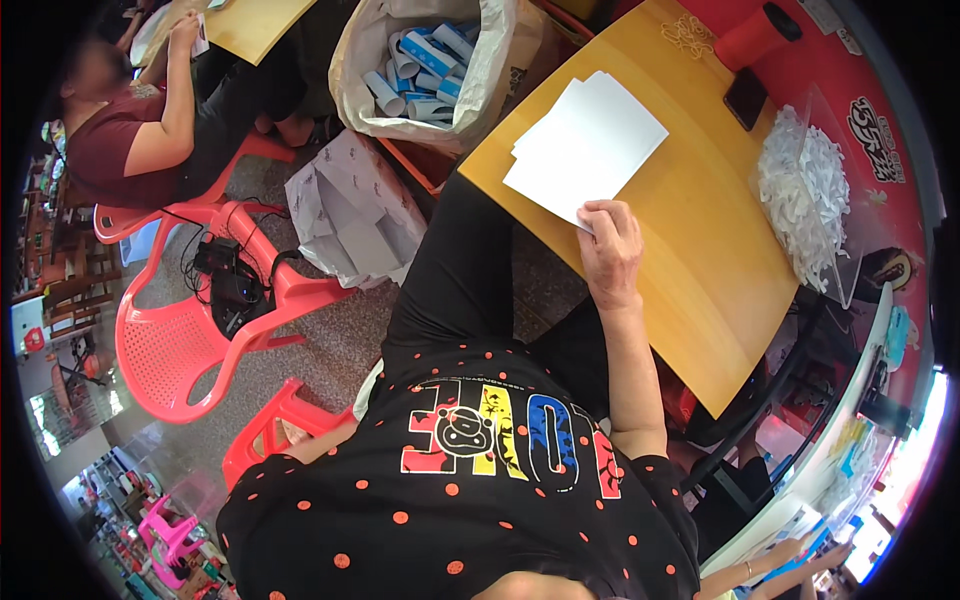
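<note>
A stack of white paper sheets (590,140) lies fanned unevenly on the yellow wooden table (690,260). My right hand (612,245) is closed at the near corner of the sheets, thumb and fingers pinching the edge. The forearm crosses the table's near edge. Of my left arm only a bit of forearm (322,444) shows, low beside a red plastic stool (275,425); the hand itself is out of sight.
A white sack (350,75) of blue-and-white rolled tubes stands beyond the table's left edge. Rubber bands (688,36), a red cylinder (755,38), a dark phone (745,98) and a clear bin of white strips (808,190) line the far right. A person (130,140) sits upper left.
</note>
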`<state>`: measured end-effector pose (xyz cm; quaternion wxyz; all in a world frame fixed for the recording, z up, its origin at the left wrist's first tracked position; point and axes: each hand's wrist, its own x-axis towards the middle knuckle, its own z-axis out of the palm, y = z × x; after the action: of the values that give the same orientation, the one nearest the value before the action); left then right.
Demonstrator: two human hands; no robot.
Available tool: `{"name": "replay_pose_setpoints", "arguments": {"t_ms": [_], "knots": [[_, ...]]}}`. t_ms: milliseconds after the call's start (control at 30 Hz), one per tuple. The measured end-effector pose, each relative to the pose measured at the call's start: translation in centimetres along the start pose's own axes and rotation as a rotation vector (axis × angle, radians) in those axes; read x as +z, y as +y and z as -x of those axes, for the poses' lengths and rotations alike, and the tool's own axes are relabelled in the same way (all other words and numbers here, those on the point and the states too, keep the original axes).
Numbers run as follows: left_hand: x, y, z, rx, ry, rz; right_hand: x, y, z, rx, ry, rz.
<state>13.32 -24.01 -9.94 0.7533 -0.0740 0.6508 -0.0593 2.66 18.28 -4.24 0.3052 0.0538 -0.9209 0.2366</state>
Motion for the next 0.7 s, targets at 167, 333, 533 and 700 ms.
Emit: {"name": "replay_pose_setpoints", "arguments": {"t_ms": [167, 333, 533, 700], "knots": [[-9.5, 2.2, 3.0, 0.805, 0.85, -0.777, -0.7, -0.6, 0.2, 0.026, 0.048, -0.007], [-15.0, 12.9, 14.3, 1.283, 0.597, 0.855, -4.1, -2.4, 0.3, -0.155, 0.21, -0.121], [-16.6, 19.1, 15.4, 1.681, -0.125, 1.418, -7.9, -5.7, 1.6, -0.182, 0.055, -0.277], [-15.8, 19.1, 14.4, 1.574, -0.212, 1.399, -8.7, -6.4, 2.1, -0.176, -0.047, -0.408]]}}
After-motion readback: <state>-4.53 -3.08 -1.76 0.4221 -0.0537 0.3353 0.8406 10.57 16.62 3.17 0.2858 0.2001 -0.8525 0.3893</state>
